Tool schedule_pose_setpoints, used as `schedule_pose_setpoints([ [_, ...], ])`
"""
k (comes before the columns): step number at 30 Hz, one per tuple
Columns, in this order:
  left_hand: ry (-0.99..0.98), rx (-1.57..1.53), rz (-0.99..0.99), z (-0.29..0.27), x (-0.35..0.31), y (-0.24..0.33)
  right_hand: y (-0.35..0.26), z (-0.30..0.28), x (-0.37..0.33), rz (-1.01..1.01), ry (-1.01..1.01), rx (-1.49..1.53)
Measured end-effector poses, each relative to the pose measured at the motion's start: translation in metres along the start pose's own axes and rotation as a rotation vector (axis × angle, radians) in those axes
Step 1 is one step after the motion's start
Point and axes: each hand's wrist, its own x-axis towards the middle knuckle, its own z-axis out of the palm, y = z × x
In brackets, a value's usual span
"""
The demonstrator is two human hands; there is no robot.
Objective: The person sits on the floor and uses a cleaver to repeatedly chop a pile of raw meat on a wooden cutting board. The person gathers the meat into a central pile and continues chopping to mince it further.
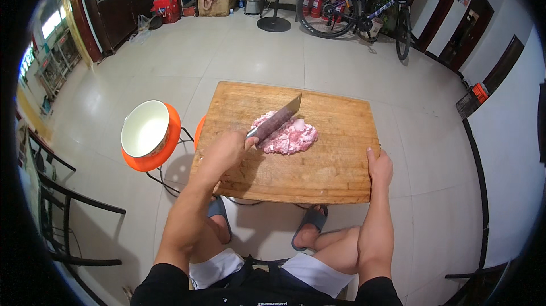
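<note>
small white lettering on the black shirt (250,296), pale lettering on the bicycle frame (388,6)

Your left hand (226,151) is closed, its fingers (251,142) curled, with your left forearm (190,209) slanting back behind them. Well right of those fingers, your right hand (381,168) grips, thumb forward, your right forearm (376,226) running nearly straight back.

Pale tile floor (250,56), white wall (509,192) on right, dark cabinet (122,13) back left, black furniture frame (68,194) near left, bright window (54,22) far left.
</note>
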Motion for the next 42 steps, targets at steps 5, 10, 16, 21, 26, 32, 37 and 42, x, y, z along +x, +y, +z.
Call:
schedule_pose_setpoints([
  [5, -0.024, -0.069, -0.009, -0.013, -0.002, 0.009, 0.008, 0.005, 0.004, -0.016, 0.039, -0.068],
  [10, 0.084, -0.072, 0.014, -0.011, -0.004, 0.003, 0.011, 0.01, 0.008, -0.028, 0.041, -0.051],
  [16, -0.051, 0.058, -0.099, -0.017, -0.005, 0.013, 0.005, 0.006, 0.001, -0.026, 0.051, -0.048],
  [21, 0.107, -0.089, -0.009, -0.022, -0.005, 0.005, 0.011, 0.01, 0.007, -0.016, 0.058, -0.063],
  [26, 0.0, 0.171, -0.019, -0.009, 0.001, -0.006, 0.002, 0.007, 0.002, -0.019, 0.042, -0.05],
  [32, 0.125, -0.07, -0.044, -0.031, -0.007, 0.008, 0.012, 0.009, 0.007, -0.001, 0.056, -0.066],
  [37, 0.084, 0.088, 0.034, -0.015, 0.005, -0.019, 0.009, 0.015, 0.008, -0.011, 0.044, -0.07],
  [42, 0.031, 0.036, -0.049, -0.024, -0.001, -0.007, 0.009, 0.009, 0.003, -0.018, 0.032, -0.063],
])
